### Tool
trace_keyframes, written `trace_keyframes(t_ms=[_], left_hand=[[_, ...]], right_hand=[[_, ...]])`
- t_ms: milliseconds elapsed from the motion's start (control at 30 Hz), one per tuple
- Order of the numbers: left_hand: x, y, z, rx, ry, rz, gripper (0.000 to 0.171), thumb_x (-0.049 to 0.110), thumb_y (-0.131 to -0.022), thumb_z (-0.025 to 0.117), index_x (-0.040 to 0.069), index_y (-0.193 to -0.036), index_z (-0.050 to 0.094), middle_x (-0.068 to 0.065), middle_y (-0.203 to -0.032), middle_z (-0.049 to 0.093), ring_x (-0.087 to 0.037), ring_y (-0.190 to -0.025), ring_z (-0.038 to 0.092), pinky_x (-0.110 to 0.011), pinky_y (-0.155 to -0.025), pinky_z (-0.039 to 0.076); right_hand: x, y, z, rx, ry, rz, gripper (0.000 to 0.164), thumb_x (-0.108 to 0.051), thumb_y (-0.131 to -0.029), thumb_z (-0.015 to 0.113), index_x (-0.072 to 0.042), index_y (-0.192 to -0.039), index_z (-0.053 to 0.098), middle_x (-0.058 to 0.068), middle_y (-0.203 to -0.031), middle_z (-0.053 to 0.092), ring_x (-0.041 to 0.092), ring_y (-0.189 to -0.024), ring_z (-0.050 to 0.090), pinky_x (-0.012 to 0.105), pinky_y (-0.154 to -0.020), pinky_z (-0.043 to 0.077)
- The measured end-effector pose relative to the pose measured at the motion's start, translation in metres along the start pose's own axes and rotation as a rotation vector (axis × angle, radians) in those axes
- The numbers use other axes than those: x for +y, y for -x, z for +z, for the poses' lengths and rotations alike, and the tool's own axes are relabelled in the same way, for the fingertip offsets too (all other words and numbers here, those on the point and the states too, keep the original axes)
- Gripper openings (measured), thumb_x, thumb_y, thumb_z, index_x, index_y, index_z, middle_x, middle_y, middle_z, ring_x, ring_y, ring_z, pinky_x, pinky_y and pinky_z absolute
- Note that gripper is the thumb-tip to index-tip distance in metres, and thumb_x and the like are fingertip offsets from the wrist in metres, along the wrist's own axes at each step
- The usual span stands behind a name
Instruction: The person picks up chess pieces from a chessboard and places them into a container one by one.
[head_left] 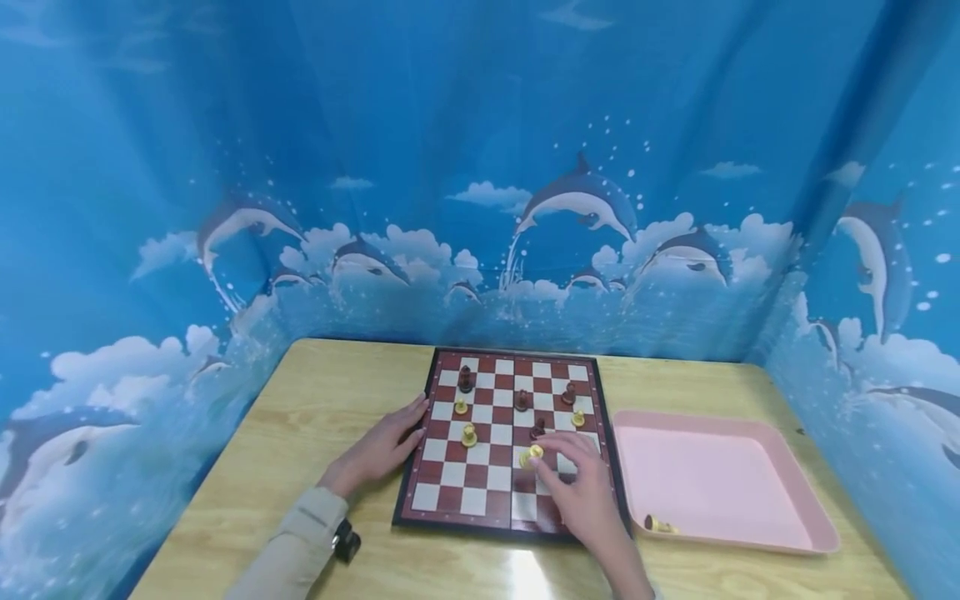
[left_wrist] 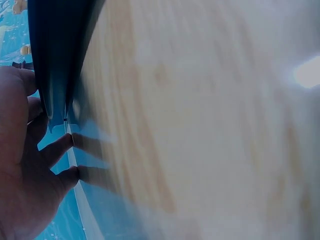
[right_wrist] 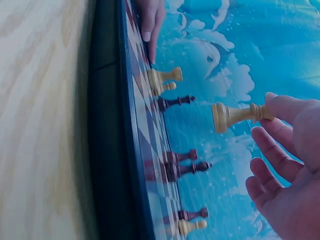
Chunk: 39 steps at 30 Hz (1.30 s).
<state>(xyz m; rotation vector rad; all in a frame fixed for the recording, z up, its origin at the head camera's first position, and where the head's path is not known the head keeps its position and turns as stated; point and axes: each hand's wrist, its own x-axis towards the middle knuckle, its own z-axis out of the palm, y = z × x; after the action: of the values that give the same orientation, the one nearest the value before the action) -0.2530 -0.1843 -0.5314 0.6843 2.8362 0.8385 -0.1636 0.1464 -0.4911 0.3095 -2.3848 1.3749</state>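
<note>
My right hand (head_left: 581,483) pinches a light chess piece (right_wrist: 232,116) by its top between thumb and fingertip, with the other fingers loosely bent. In the right wrist view the piece's base hangs clear of the chessboard (head_left: 452,474), its top hidden by the fingers. A dark piece (head_left: 538,428) stands just beyond that hand. At the board's left edge rests my left hand (head_left: 382,446), fingers extended along the frame and holding nothing; the left wrist view shows fingertips (left_wrist: 70,172) down at the tabletop. Left of centre stand a light rook (head_left: 469,435) and a light pawn (head_left: 461,406).
Farther back on the board are a tall dark piece (head_left: 465,379), two shorter dark pieces and a light pawn (head_left: 578,417). A pink tray (head_left: 720,479) sits right of the board, with one piece (head_left: 660,524) lying in its near left corner. Dolphin-print curtains (head_left: 465,167) enclose the wooden table (head_left: 300,408).
</note>
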Motion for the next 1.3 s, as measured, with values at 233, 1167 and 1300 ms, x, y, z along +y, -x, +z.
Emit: trace_keyframes(t_ms=[233, 1167, 1300], left_hand=[[-0.003, 0.000, 0.002, 0.005, -0.004, -0.009, 0.059, 0.036, -0.110, 0.042, 0.012, -0.161, 0.025, -0.009, -0.169, 0.020, -0.032, -0.153, 0.027, -0.052, -0.124, 0.027], [-0.004, 0.001, 0.003, 0.001, -0.007, -0.024, 0.058, 0.034, -0.110, 0.042, 0.010, -0.160, 0.026, -0.009, -0.169, 0.020, -0.034, -0.153, 0.028, -0.054, -0.124, 0.027], [-0.003, 0.001, 0.003, -0.003, -0.001, -0.028, 0.058, 0.035, -0.110, 0.042, 0.011, -0.160, 0.026, -0.008, -0.169, 0.020, -0.033, -0.153, 0.028, -0.054, -0.124, 0.027]], right_hand=[[0.009, 0.010, -0.015, 0.080, 0.026, 0.009, 0.026, -0.005, -0.078, 0.086, -0.011, -0.101, 0.078, 0.004, -0.110, 0.075, 0.014, -0.109, 0.057, 0.029, -0.099, 0.043], [0.093, 0.010, -0.094, 0.392, 0.044, 0.203, 0.019, 0.001, -0.086, 0.077, -0.005, -0.105, 0.077, 0.010, -0.111, 0.074, -0.004, -0.104, 0.056, 0.005, -0.094, 0.041], [0.100, 0.010, -0.099, 0.396, 0.060, 0.232, 0.020, 0.000, -0.087, 0.077, -0.004, -0.107, 0.076, 0.009, -0.112, 0.074, -0.006, -0.105, 0.055, 0.004, -0.093, 0.041]])
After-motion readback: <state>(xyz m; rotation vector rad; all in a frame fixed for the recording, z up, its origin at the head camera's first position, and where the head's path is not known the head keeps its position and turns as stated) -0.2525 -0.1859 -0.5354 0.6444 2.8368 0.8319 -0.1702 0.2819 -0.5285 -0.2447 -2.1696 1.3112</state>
